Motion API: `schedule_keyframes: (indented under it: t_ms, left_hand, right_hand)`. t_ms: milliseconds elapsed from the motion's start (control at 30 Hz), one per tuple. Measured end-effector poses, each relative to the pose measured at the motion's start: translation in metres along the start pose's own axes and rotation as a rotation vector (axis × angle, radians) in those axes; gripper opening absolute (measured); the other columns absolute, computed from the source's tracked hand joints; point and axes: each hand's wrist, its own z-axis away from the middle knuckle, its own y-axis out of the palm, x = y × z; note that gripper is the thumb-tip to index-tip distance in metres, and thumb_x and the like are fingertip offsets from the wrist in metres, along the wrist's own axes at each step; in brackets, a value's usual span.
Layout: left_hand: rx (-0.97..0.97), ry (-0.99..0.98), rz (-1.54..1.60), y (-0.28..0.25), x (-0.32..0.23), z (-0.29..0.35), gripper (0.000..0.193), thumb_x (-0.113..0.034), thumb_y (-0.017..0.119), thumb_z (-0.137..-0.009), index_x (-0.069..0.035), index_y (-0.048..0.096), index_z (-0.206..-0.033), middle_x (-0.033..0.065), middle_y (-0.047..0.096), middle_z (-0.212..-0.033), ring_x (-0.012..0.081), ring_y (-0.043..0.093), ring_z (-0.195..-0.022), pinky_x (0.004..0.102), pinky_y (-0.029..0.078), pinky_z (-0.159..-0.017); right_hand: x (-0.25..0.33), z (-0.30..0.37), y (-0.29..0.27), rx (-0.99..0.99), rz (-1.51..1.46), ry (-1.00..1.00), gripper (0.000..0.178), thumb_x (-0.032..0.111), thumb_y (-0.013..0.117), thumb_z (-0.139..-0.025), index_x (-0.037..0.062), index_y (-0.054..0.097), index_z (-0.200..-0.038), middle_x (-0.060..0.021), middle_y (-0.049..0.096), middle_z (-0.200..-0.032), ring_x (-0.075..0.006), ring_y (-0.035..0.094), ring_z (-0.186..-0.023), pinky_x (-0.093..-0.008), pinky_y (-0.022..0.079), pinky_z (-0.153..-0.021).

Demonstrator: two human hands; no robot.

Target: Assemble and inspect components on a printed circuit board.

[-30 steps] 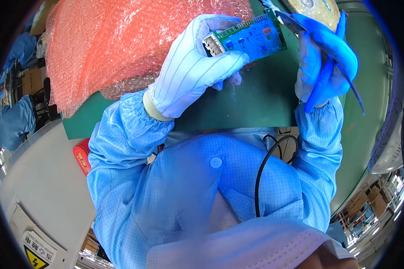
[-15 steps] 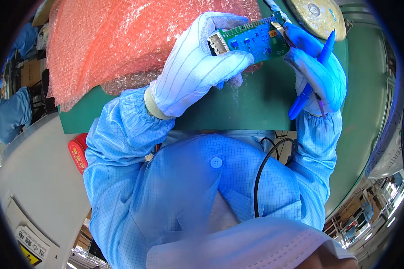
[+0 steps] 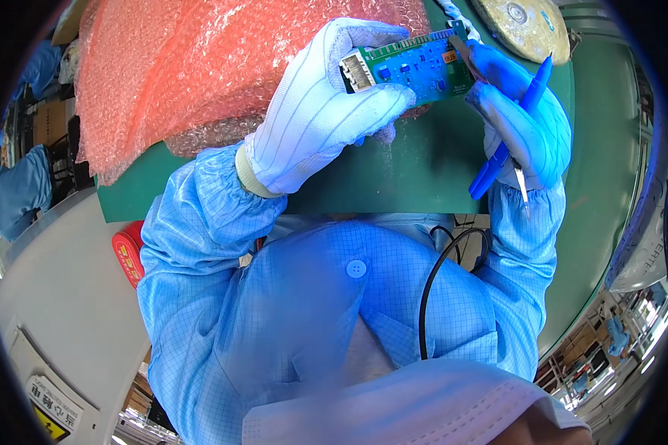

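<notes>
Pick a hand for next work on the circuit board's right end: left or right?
Probably right: the right hand holds a thin metal tool at that end of the circuit board, though a blue pen-like tool shares its grip. The left hand grips the opposite end, by the white connector.

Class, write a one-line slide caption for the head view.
Left hand holding a circuit board, right hand holding a blue pen and slim metal tool.

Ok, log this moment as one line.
left hand: grips board; right hand: holds pen, metal tool; tool: at board's right end, contact unclear; bubble wrap: on green mat
</notes>
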Motion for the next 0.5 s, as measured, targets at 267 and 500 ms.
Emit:
schedule_keyframes:
  t_ms: [267,500]
  left_hand:
    - [0.0,0.03,-0.036,0.0,-0.002,0.0,0.056,-0.02,0.067,-0.083,-0.002,0.045,-0.131,0.0098,0.063,-0.091,0.0125,0.062,-0.069,0.0225,0.046,-0.056]
    - [0.02,0.016,-0.028,0.001,-0.001,0.0,0.056,-0.018,0.068,-0.083,-0.003,0.044,-0.132,0.0094,0.062,-0.091,0.0125,0.063,-0.069,0.0214,0.045,-0.055]
  right_hand:
    - [0.013,-0.004,-0.013,0.107,-0.071,0.221,0.031,-0.004,0.072,-0.076,0.0019,0.064,-0.105,-0.023,0.067,-0.106,-0.0331,0.069,-0.092,-0.0406,0.057,-0.077]
    - [0.005,-0.004,-0.009,0.043,0.115,-0.073,0.026,-0.001,0.069,-0.079,-0.0018,0.062,-0.105,-0.0251,0.065,-0.107,-0.034,0.069,-0.09,-0.0407,0.057,-0.074]
